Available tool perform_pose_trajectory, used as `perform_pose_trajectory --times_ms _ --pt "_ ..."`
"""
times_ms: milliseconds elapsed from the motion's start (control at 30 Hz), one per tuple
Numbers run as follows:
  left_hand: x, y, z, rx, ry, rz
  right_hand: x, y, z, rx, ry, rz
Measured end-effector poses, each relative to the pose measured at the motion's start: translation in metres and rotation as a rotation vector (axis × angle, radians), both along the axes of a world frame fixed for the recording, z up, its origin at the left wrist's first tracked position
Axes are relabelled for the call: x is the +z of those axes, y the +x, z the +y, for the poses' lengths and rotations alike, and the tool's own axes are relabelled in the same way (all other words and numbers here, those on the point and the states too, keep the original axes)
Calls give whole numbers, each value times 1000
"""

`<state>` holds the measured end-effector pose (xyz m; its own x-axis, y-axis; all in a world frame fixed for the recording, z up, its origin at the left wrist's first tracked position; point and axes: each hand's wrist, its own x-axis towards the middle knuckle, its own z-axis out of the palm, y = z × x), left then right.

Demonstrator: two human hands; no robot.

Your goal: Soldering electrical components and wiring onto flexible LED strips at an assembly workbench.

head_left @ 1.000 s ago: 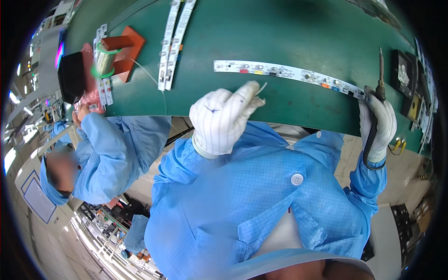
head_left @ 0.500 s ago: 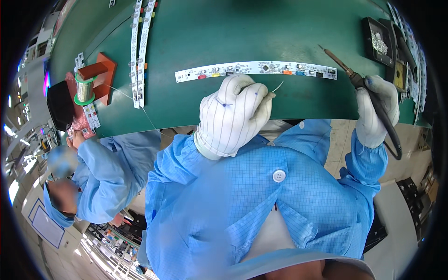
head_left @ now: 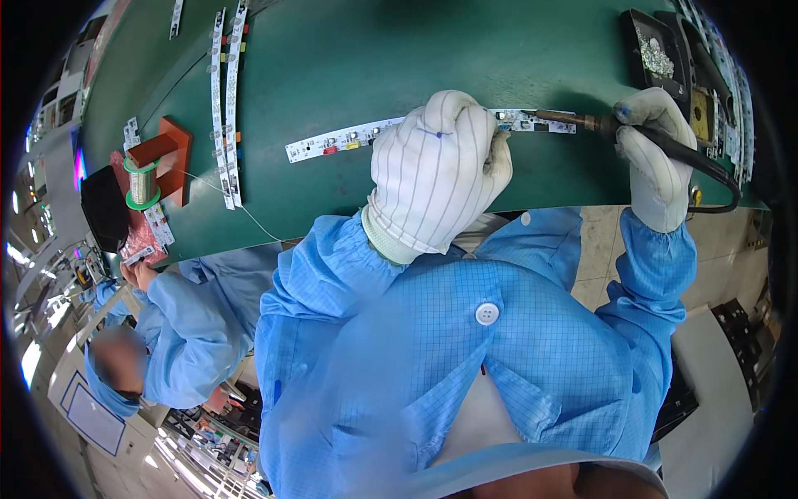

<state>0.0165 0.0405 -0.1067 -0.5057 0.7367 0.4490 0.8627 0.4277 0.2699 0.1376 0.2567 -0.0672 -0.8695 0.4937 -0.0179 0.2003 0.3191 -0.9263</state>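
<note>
A curved white circuit board strip [head_left: 345, 140] with small coloured connectors lies on the green table mat. Over its middle is my gloved left hand [head_left: 436, 170], fingers closed and pinched near the right half of the strip, hiding part of it. The solder wire [head_left: 253, 219] trails from the spool toward my left side; its end is now hidden by that hand. My gloved right hand [head_left: 661, 162] grips a soldering iron [head_left: 702, 160]. The iron's tip points left, over the strip's right part beside my left fingertips; whether it touches cannot be made out.
Left of the strip stand two long board strips [head_left: 233, 108] and a solder spool [head_left: 143, 187] on a red-brown holder [head_left: 176, 141]. At the far right sit a black tray [head_left: 640, 54] of silvery bits and more strips [head_left: 731, 91]. A co-worker [head_left: 187, 324] sits at left.
My right hand has brought the iron down and left over the strip. My left hand has moved right and slightly up, along the strip. The view has shifted a little.
</note>
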Motion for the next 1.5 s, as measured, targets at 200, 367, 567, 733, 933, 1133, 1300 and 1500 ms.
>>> perform_pose_trajectory --times_ms 200,367,567,733,933,1133,1300,1500 --pt "-9 -3 2 -14 25 2 -1 -4 -1 17 21 -28" --pt "-8 -3 3 -9 11 -1 -8 -4 4 97 133 3" --pt "-11 -5 8 -10 33 3 -13 2 16 188 164 52" --pt "-8 -5 8 3 -4 14 -16 -1 17 180 78 35" --pt "-12 -7 7 -10 30 20 -20 1 17 232 227 57" --pt "-12 -6 5 7 7 27 -26 0 17 247 312 63" --pt "-8 -6 9 -28 25 -2 -11 6 15 197 379 143" --pt "13 -7 -4 -32 53 -146 -2 35 -6 -327 168 118"
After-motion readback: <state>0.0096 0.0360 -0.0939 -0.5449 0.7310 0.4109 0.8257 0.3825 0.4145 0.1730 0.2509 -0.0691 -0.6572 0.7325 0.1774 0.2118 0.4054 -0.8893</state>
